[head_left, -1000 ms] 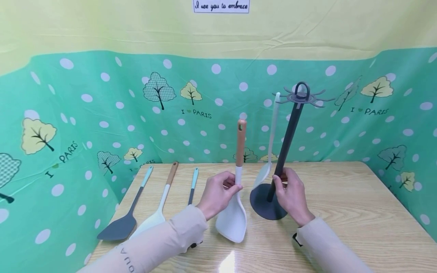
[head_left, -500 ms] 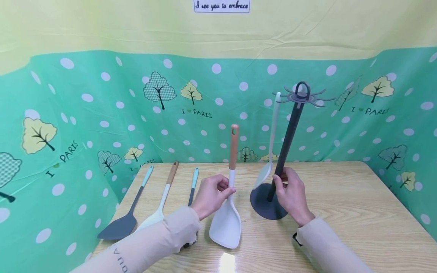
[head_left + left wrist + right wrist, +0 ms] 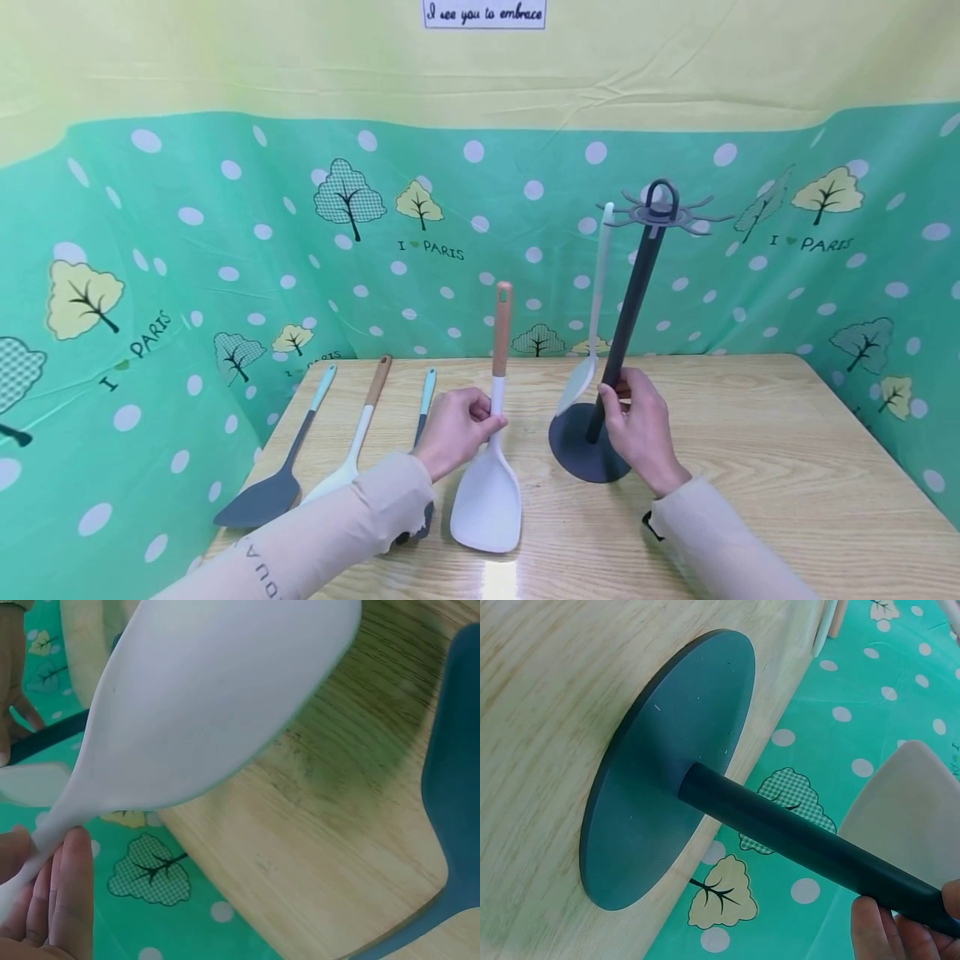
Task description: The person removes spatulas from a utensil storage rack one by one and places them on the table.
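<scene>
My left hand [image 3: 459, 429] pinches the white neck of a spatula [image 3: 487, 504] with a wooden-coloured handle. The spatula stands upright, handle up, its broad white blade over the table. In the left wrist view thumb and fingers close round the neck below the white blade [image 3: 202, 697]. My right hand [image 3: 637, 425] grips the black pole of a utensil stand [image 3: 633, 308] low down, above its round base [image 3: 667, 772]. The stand's top has several curved hooks round a loop. From a left hook hangs a pale utensil [image 3: 579, 385], head down, left of the pole.
On the table's left lie a dark spatula with a light-blue handle [image 3: 273, 492], a white utensil with a brown handle [image 3: 360, 433], partly behind my left sleeve, and another dark utensil with a light-blue handle [image 3: 428, 392]. A patterned green cloth [image 3: 247, 208] hangs behind the table [image 3: 765, 467].
My left hand has moved left and slightly down with the white spatula, away from the stand, and the blade has turned to face me more. The right hand and stand stay put.
</scene>
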A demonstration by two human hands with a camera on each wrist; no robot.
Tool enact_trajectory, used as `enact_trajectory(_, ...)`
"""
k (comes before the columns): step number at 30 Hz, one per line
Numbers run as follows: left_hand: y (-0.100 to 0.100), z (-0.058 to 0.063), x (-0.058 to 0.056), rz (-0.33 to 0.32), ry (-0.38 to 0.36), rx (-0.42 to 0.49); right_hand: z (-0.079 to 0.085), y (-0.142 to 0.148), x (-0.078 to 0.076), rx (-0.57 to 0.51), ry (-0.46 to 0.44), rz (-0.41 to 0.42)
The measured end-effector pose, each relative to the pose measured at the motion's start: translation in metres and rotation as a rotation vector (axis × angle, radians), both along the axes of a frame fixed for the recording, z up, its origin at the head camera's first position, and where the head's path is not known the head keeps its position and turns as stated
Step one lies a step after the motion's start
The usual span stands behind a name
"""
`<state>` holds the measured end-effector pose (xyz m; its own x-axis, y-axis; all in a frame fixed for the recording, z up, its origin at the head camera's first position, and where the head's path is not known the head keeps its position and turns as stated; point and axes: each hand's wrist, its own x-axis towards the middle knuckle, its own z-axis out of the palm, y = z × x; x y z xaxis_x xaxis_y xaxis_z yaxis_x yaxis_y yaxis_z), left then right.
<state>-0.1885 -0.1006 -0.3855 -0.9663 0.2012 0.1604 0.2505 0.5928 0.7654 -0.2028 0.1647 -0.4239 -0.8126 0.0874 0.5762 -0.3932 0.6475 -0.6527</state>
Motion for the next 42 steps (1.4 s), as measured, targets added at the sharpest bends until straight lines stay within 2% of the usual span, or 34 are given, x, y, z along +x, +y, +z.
enact_trajectory(6, -0.003, -0.005, -0.004, 0.021, -0.066, 0.003, 0.0, 0.0, -0.001, 0.0, 0.003, 0.0)
enact_trajectory(12, -0.005, -0.011, -0.007, 0.038, -0.173, 0.046, 0.0, 0.0, -0.001, 0.003, -0.001, -0.002)
enact_trajectory(16, -0.006, -0.014, -0.009, 0.044, -0.208, 0.066, 0.0, 0.0, -0.001, -0.002, -0.007, 0.001)
enact_trajectory(25, -0.009, -0.021, -0.014, 0.052, -0.252, 0.043, -0.001, 0.0, -0.001, -0.003, 0.003, 0.008)
enact_trajectory(31, -0.011, -0.026, -0.021, 0.089, -0.287, 0.02, 0.0, 0.0, 0.0, -0.003, 0.004, 0.003)
enact_trajectory(42, -0.013, -0.033, -0.034, 0.101, -0.327, -0.034, 0.0, 0.0, 0.0, -0.006, 0.007, 0.003)
